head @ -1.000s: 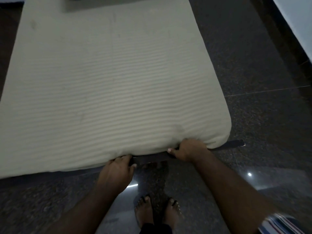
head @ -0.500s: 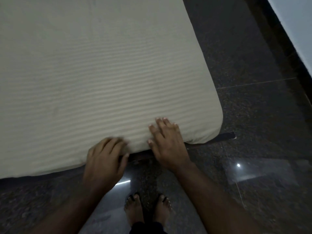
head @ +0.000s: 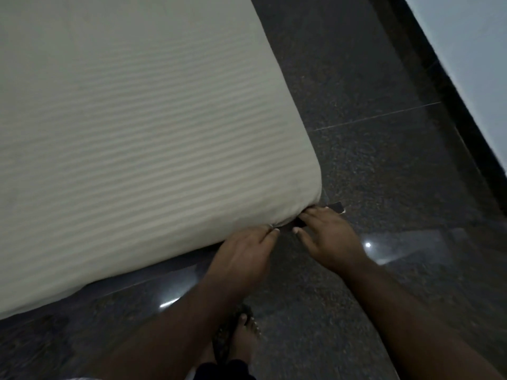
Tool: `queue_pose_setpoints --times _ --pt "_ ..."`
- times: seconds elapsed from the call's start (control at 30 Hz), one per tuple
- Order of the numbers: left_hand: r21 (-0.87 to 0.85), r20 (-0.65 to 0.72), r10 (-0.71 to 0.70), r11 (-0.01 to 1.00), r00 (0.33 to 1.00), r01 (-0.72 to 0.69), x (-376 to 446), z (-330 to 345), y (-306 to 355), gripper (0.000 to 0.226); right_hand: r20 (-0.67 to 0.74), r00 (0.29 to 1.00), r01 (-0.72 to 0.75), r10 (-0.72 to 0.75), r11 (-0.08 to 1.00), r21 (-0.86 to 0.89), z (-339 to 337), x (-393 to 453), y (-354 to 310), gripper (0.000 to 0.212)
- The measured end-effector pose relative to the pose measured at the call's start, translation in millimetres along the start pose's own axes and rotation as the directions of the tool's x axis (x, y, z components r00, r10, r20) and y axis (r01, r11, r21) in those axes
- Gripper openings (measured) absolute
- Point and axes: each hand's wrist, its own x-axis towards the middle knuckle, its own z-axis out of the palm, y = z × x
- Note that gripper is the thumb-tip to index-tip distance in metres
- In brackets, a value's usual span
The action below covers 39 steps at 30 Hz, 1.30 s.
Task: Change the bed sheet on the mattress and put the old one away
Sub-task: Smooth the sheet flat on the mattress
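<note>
Both hands shift from the middle of the near edge to the near right corner. The left hand has fingers curled at the sheet hem under the corner, apparently pinching it. The right hand has fingers bent toward a dark strip under the mattress; grip unclear. The sheet lies stretched over the mattress on the floor. It looks light, soft and limp; the mattress corner is squashy. Best hold: the hem at the corner. Open floor right and near; a wall stands further right.
</note>
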Motion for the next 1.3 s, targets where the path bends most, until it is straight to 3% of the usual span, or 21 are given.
queue_pose_setpoints --times 0.2,0.3,0.37,0.43,0.53,0.6,0.7,0.73,0.8,0.83,0.9,0.93,1.0,1.07,1.13,1.23,1.3 --pt "0.134 0.117 -0.229 0.968 0.967 0.213 32 9 36 0.054 0.378 0.908 -0.083 0.18 0.962 -0.259 -5 29 3 0.052" --pt "0.193 0.121 -0.37 0.919 0.921 0.344 50 8 53 0.044 0.456 0.865 -0.086 0.211 0.956 -0.279 -11 40 6 0.056" --pt "0.213 0.132 -0.4 0.905 0.907 0.368 57 13 53 0.029 0.488 0.847 -0.072 0.212 0.954 -0.289 -8 36 2 0.055" --pt "0.223 0.124 -0.405 0.901 0.906 0.373 68 17 50 0.033 0.493 0.851 -0.033 0.18 0.956 -0.291 -7 33 6 0.058" --pt "0.218 0.136 -0.421 0.896 0.897 0.388 84 18 46 0.043 0.593 0.79 -0.026 0.154 0.976 -0.219 -14 47 16 0.059" --pt "0.223 0.208 -0.465 0.879 0.861 0.421 93 5 44 0.045 0.69 0.71 -0.085 0.143 0.989 -0.117 -21 62 24 0.06" --pt "0.165 0.46 -0.527 0.842 0.715 0.514 95 -2 37 0.06 0.75 0.662 -0.039 0.01 0.999 0.021 -22 68 47 0.058" --pt "0.097 0.52 -0.511 0.832 0.685 0.547 89 -4 35 0.064 0.739 0.67 0.029 -0.07 0.997 0.068 -22 67 57 0.055" --pt "-0.07 0.518 -0.499 0.785 0.695 0.616 73 -7 33 0.066 0.678 0.699 0.103 -0.229 0.97 0.222 -23 61 76 0.052" --pt "-0.174 0.499 -0.491 0.75 0.714 0.638 63 -8 35 0.064 0.617 0.741 0.078 -0.264 0.947 0.312 -24 57 87 0.049" --pt "-0.33 0.429 -0.531 0.661 0.731 0.674 44 -8 39 0.048 0.385 0.909 -0.014 -0.163 0.908 0.42 -31 50 106 0.034" --pt "-0.365 0.35 -0.591 0.628 0.727 0.687 37 -10 43 0.037 0.224 0.971 -0.023 -0.08 0.906 0.422 -36 49 112 0.03" --pt "-0.352 0.068 -0.69 0.659 0.721 0.664 34 -12 45 0.024 -0.064 0.998 0.015 0.007 0.941 0.338 -44 62 104 0.031" --pt "-0.199 -0.252 -0.651 0.759 0.716 0.62 46 -12 38 0.019 -0.213 0.97 0.171 -0.114 0.946 0.275 -40 89 74 0.036" --pt "-0.108 -0.359 -0.663 0.728 0.657 0.677 69 -19 23 0.03 -0.197 0.947 0.298 -0.253 0.921 0.25 -28 121 27 0.041" --pt "-0.004 -0.261 -0.761 0.616 0.594 0.787 90 -21 -6 0.052 -0.014 0.943 0.331 -0.333 0.932 0.147 1 147 -23 0.05" --pt "0.059 -0.186 -0.782 0.595 0.594 0.802 88 -11 -16 0.059 0.073 0.942 0.324 -0.327 0.945 0.056 13 153 -10 0.054"
